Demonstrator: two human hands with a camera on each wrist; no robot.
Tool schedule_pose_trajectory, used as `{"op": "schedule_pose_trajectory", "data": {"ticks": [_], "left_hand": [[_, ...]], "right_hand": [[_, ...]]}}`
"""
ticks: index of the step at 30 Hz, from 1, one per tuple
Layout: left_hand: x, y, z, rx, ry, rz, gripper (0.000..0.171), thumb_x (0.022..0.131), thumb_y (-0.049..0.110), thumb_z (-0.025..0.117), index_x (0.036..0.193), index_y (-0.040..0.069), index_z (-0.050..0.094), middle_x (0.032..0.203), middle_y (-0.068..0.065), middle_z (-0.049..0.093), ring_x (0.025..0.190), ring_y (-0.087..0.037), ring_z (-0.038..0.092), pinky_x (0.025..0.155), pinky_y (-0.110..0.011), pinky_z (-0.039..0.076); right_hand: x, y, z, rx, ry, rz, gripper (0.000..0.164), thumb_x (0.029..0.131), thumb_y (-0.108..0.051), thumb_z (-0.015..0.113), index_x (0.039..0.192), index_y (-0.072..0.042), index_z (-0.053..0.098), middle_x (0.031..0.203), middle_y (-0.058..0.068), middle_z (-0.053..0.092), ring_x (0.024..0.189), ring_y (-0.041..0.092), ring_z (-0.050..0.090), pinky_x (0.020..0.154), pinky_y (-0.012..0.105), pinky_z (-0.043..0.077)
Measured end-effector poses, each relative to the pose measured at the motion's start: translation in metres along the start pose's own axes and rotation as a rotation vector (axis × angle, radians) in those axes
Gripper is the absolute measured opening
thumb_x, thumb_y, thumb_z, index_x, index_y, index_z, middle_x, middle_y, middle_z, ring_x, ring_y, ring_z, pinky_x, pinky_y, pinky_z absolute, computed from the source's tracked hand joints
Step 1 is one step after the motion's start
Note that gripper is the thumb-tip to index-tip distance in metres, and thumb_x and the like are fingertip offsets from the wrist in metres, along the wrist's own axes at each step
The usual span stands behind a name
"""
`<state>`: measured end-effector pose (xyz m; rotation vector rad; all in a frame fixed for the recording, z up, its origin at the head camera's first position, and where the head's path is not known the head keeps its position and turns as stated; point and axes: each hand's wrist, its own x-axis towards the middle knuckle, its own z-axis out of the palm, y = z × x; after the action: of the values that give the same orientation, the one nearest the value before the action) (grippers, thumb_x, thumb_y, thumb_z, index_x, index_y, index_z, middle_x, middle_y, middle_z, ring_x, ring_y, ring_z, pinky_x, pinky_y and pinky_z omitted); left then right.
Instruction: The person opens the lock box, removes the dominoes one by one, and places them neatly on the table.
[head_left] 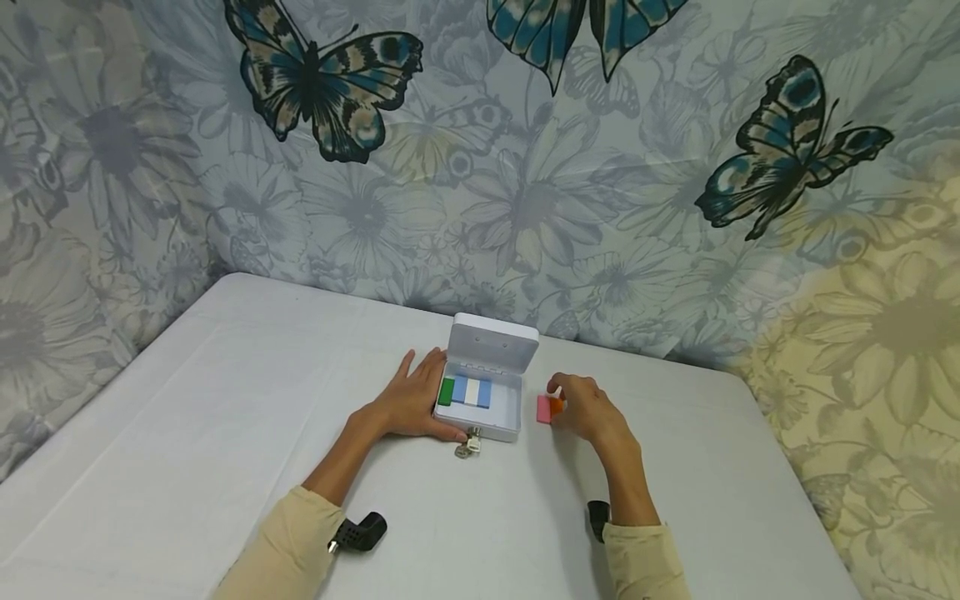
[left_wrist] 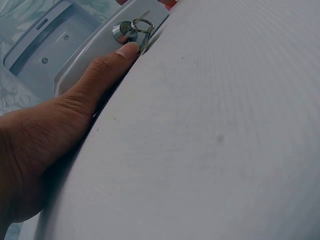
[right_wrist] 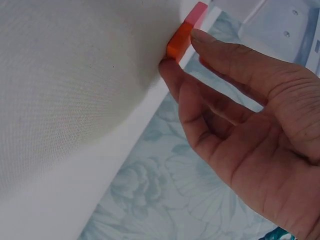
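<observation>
A small white metal lockbox (head_left: 498,425) stands on the table with its lid (head_left: 492,343) raised. Keys (head_left: 462,451) hang from the lock on its front. Inside, at the left, lie a green block (head_left: 446,392) and a row of light blue and white pieces (head_left: 472,392). My left hand (head_left: 408,404) rests against the box's left side, fingers extended, its thumb (left_wrist: 112,62) along the front beside the lock. Right of the box, my right hand (head_left: 592,408) pinches an orange block (right_wrist: 179,42) between thumb and fingers. A pink block (head_left: 543,409) touches the orange one's left side.
A white cloth covers the table (head_left: 187,433). Behind it hangs a floral fabric backdrop (head_left: 525,208) with large butterflies. Black devices (head_left: 362,532) are worn at both wrists, below the beige sleeves.
</observation>
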<state>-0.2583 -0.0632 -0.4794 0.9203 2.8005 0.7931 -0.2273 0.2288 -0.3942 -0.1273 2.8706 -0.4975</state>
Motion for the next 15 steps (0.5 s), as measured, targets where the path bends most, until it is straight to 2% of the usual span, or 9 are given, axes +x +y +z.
{"op": "schedule_pose_trajectory", "data": {"ticks": [15], "left_hand": [[0.0011,0.0004,0.0000,0.001,-0.002,-0.002,0.128,0.078,0.063,0.083,0.166,0.001,0.014,0.174,-0.023,0.019,0.165,-0.040,0.009,0.131,-0.067,0.000]], "right_hand": [[-0.0012,-0.0022,-0.0046,-0.024,0.006,-0.015,0.043,0.084,0.001,0.079,0.124,-0.004,0.066,0.117,0.020,0.068,0.097,0.033,0.065,0.083,0.048,0.057]]}}
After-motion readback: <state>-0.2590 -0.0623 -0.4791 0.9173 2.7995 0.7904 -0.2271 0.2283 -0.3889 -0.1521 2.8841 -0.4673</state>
